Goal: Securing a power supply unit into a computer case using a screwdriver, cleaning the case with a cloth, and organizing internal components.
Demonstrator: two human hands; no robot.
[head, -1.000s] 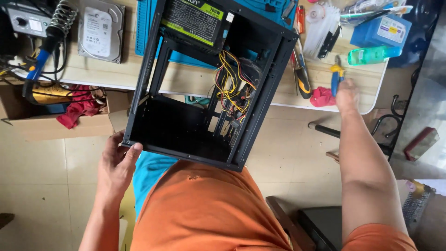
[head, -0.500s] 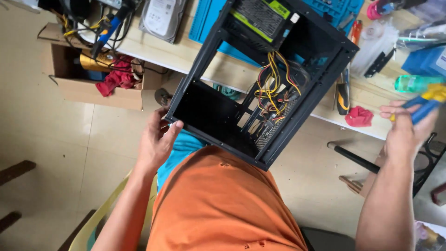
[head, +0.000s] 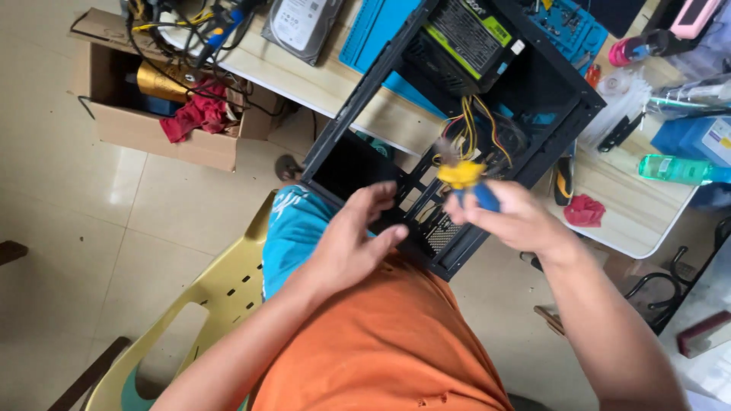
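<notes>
The right hand (head: 521, 221) grips a blue-and-yellow tool (head: 466, 183), tip aimed into the black computer case (head: 457, 137); the left hand (head: 354, 247), fingers spread, hovers at its near edge.

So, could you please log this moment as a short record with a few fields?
right hand: grips a yellow-and-blue hand tool, blurred
left hand: open, at the near edge of the black computer case
case: open frame, tilted against the table, coloured wires inside
floor: cardboard box holding a red cloth
</notes>
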